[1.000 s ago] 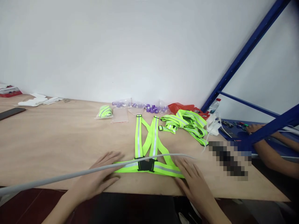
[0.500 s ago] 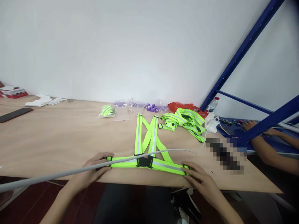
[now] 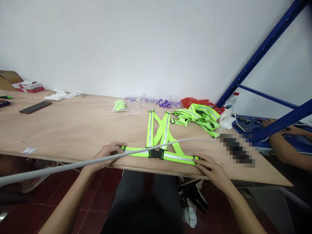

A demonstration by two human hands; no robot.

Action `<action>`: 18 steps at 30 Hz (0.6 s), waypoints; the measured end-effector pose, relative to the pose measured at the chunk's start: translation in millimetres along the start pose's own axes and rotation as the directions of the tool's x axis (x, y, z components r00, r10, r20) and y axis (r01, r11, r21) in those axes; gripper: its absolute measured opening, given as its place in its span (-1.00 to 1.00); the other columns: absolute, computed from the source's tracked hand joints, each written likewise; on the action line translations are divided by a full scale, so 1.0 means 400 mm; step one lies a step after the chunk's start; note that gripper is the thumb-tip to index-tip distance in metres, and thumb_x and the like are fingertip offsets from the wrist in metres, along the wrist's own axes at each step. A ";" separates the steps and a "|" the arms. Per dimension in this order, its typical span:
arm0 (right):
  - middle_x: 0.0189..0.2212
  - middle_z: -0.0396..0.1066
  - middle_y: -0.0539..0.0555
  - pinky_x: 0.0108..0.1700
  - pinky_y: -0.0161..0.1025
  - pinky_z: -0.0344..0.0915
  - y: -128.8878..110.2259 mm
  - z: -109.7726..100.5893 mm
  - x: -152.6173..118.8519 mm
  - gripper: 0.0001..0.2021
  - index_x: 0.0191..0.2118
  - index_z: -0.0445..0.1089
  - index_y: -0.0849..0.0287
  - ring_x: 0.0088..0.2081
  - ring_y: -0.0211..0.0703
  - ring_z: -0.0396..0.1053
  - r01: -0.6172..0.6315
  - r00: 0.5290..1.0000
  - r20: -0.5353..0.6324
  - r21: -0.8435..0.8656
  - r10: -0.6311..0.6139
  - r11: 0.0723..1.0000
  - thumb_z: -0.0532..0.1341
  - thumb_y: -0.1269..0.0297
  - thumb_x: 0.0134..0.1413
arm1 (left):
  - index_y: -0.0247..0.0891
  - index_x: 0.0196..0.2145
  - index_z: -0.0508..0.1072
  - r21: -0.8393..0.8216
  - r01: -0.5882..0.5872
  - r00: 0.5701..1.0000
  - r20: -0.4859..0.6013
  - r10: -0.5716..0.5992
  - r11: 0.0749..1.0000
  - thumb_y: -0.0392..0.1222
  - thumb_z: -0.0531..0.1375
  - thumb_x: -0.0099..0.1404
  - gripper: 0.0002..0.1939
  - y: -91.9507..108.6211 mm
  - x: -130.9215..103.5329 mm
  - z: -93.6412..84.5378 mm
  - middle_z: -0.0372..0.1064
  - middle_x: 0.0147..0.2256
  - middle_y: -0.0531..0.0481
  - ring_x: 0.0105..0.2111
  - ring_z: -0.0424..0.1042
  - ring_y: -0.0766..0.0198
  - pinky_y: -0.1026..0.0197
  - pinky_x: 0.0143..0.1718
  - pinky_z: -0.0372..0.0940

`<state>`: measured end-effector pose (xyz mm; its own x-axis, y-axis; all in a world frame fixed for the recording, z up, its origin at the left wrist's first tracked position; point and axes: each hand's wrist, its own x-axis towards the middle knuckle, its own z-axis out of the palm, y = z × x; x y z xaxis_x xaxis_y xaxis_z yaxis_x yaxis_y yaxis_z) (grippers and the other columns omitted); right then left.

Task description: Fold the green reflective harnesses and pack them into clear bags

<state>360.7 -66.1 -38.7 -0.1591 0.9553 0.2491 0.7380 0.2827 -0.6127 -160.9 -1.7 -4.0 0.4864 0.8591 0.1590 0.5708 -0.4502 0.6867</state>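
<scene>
A neon-yellow reflective strap harness (image 3: 166, 128) lies flat near the table's front edge, its straps crossing above a black centre patch. My left hand (image 3: 108, 154) grips the left end of its lower band at the black buckle. At the band's right end, my right hand (image 3: 209, 165) holds the other buckle between thumb and fingers. A grey cable (image 3: 97, 160) passes in front of the view, across my left hand and the band. Behind on the right lies a heap of similar yellow straps (image 3: 203, 115).
Along the wall are a bagged yellow strap (image 3: 120, 105), purple rolls (image 3: 163, 103), a red bag (image 3: 195, 102) and a bottle (image 3: 231, 100). A dark flat object (image 3: 35, 107) lies left. Another person's arm (image 3: 282, 149) is beyond the blue frame (image 3: 263, 48).
The view has shifted, so the table and harness appear higher and slightly to the right, and more of the left side shows. Both hands still hold the band's ends.
</scene>
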 end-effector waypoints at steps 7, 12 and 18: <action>0.05 0.53 0.23 0.19 0.17 0.34 0.002 0.016 0.005 -0.45 -0.09 0.65 0.05 0.10 0.19 0.42 0.016 0.998 -0.053 -0.002 -0.016 1.000 0.17 -0.29 0.17 | -0.21 -0.19 0.59 -0.010 -0.013 0.999 -0.041 0.012 1.000 0.00 0.20 0.36 -0.73 0.013 0.008 0.012 0.49 0.07 -0.14 0.07 0.45 0.03 0.06 0.11 0.35; 0.02 0.55 0.22 0.19 0.17 0.34 -0.006 0.020 0.012 -0.49 -0.13 0.66 0.04 0.09 0.18 0.44 0.015 0.996 -0.094 0.019 -0.013 1.000 0.22 -0.26 0.13 | -0.24 -0.12 0.54 -0.007 -0.018 0.997 -0.077 0.017 1.000 0.06 0.20 0.35 -0.66 0.005 0.014 0.024 0.50 0.05 -0.18 0.04 0.47 0.02 0.03 0.12 0.34; 0.00 0.56 0.21 0.18 0.15 0.36 -0.021 0.022 0.016 -0.54 -0.13 0.66 0.07 0.07 0.15 0.47 0.009 0.994 -0.110 0.008 -0.008 1.000 0.25 -0.19 0.14 | -0.18 -0.14 0.54 -0.021 -0.037 0.995 -0.089 0.035 0.999 0.09 0.21 0.32 -0.67 -0.006 0.013 0.031 0.52 0.02 -0.15 0.02 0.47 0.00 0.03 0.07 0.35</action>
<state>347.8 -61.7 -38.7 -0.0924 0.9377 0.3349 0.7309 0.2923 -0.6167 -151.5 1.0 -13.6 0.4451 0.8612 0.2456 0.5387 -0.4765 0.6948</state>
